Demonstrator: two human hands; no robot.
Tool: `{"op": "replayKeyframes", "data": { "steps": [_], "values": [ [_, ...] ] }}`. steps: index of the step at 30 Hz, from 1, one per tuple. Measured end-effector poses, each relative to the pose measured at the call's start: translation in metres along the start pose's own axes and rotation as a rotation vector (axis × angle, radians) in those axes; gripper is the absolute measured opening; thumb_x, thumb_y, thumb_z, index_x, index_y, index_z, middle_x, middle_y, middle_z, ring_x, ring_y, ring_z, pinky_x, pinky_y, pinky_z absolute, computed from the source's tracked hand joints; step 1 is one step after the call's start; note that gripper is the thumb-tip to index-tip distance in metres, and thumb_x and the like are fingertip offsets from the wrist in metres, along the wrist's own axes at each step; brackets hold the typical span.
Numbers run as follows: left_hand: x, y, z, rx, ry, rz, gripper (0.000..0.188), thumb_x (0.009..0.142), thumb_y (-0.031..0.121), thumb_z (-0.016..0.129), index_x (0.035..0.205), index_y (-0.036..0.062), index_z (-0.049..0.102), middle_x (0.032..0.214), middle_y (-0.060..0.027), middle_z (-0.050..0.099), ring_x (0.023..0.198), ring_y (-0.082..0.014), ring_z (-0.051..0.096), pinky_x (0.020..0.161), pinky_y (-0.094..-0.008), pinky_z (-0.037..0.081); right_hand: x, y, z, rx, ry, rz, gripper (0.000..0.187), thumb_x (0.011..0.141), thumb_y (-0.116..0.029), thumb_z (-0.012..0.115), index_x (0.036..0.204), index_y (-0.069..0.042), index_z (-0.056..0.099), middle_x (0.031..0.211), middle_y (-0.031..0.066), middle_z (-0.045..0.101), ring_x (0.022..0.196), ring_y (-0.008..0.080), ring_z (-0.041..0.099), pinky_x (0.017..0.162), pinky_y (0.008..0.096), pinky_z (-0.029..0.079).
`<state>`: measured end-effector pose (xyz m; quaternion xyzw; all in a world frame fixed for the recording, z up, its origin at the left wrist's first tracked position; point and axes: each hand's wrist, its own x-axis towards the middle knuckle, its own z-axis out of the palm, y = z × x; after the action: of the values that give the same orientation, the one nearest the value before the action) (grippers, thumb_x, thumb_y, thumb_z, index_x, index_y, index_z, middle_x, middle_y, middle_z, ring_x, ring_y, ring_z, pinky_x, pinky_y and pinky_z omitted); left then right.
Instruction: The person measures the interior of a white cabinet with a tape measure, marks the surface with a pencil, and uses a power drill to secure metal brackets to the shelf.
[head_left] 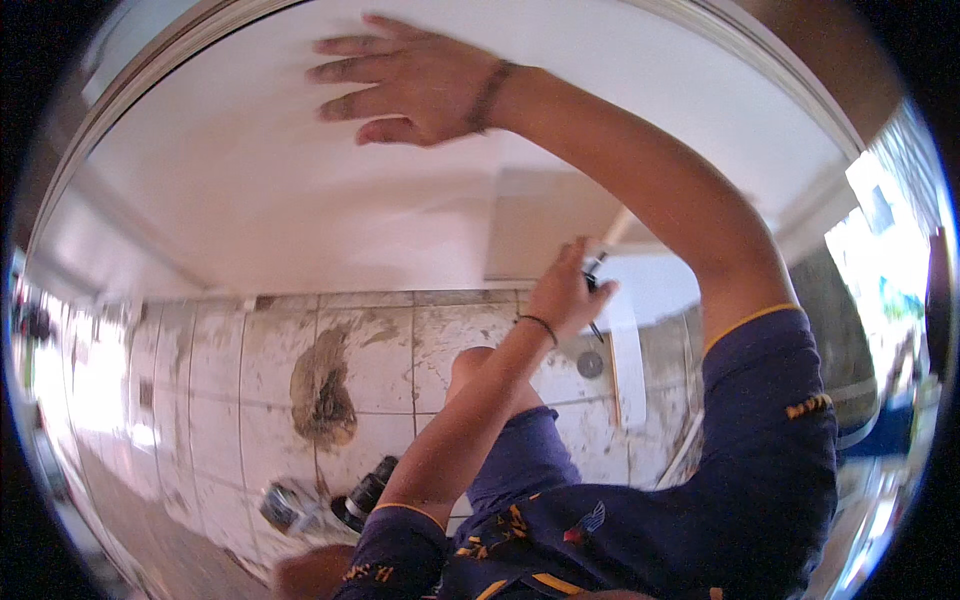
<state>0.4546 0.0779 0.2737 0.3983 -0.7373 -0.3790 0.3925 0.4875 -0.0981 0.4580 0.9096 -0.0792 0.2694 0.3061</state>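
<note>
My left grip (563, 297) is closed around a slim black tool (591, 281), with thumb and fingers pinching it just at the near edge of the white panel (250, 215), right of its middle. One end of the tool points toward the panel and the other hangs back over the tiled floor (375, 345).

My right grip (415, 85) holds nothing: its fingers are spread wide over the far part of the panel, pointing toward the panel's left end. They look slightly blurred, and I cannot tell whether they press on the surface or sit just above it. My right forearm (610, 135) arches across the panel's right half. A dark band (490, 96) circles that wrist, and a black band (541, 325) the other.

On the near side of the panel, right of its middle, a long white strip (629, 360) runs away from the edge, with a grey disc (590, 365) on the tiles beside it. Left of the panel's middle, also on its near side, a dark smear (325, 395) marks the floor; farther from the panel sits a black cylindrical object (368, 492), near a shiny, unclear item (287, 507).
</note>
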Motion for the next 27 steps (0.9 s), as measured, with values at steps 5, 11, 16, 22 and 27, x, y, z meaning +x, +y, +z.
{"op": "replayKeyframes", "data": {
  "steps": [5, 11, 16, 22, 27],
  "values": [
    [-0.006, 0.013, -0.005, -0.025, -0.032, -0.057, 0.058, 0.074, 0.026, 0.070, 0.120, 0.0031, 0.042, 0.113, -0.0221, 0.053, 0.103, -0.0377, 0.055, 0.087, -0.0410, 0.045, -0.194, 0.031, -0.163, -0.364, -0.030, 0.620, 0.027, 0.086, -0.027, 0.060, 0.108, -0.011, 0.062, 0.113, 0.0093, 0.059, 0.109, 0.0268, 0.052, 0.096, 0.0407, 0.039],
    [0.000, 0.010, -0.004, 0.001, 0.000, 0.009, 0.058, 0.073, 0.026, 0.072, 0.119, 0.0035, 0.043, 0.111, -0.0214, 0.053, 0.099, -0.0362, 0.056, 0.086, -0.0405, 0.045, -0.276, -0.041, -0.124, -0.056, -0.570, 0.895, 0.040, 0.089, -0.041, 0.050, 0.110, -0.009, 0.062, 0.111, 0.0111, 0.061, 0.106, 0.0288, 0.054, 0.094, 0.0408, 0.041],
    [0.014, 0.012, -0.014, -0.085, -0.081, -0.043, 0.057, 0.072, 0.026, 0.073, 0.116, 0.0044, 0.045, 0.110, -0.0196, 0.054, 0.099, -0.0324, 0.057, 0.086, -0.0394, 0.045, -0.274, -0.056, -0.123, 0.046, -0.723, 1.061, 0.048, 0.088, -0.043, 0.054, 0.113, -0.002, 0.060, 0.118, 0.0163, 0.055, 0.111, 0.0307, 0.051, 0.096, 0.0399, 0.039],
    [0.027, -0.012, -0.020, 0.011, -0.062, 0.069, 0.079, 0.071, 0.030, 0.072, 0.134, -0.0009, 0.034, 0.121, -0.0248, 0.049, 0.113, -0.0333, 0.051, 0.095, -0.0369, 0.041, -0.264, -0.095, -0.139, 0.259, -0.616, 0.925, 0.041, 0.084, -0.038, 0.061, 0.103, -0.003, 0.064, 0.106, 0.0131, 0.059, 0.104, 0.0308, 0.053, 0.094, 0.0415, 0.039],
    [0.024, 0.013, -0.011, 0.141, -0.207, -0.014, 0.083, 0.071, 0.029, 0.070, 0.136, -0.0025, 0.030, 0.125, -0.0286, 0.044, 0.117, -0.0387, 0.046, 0.099, -0.0385, 0.039, -0.254, -0.121, -0.149, 0.224, -0.503, 0.980, 0.035, 0.078, -0.033, 0.068, 0.097, -0.003, 0.065, 0.097, 0.0125, 0.058, 0.097, 0.0312, 0.054, 0.088, 0.0426, 0.041]
  ]
}}
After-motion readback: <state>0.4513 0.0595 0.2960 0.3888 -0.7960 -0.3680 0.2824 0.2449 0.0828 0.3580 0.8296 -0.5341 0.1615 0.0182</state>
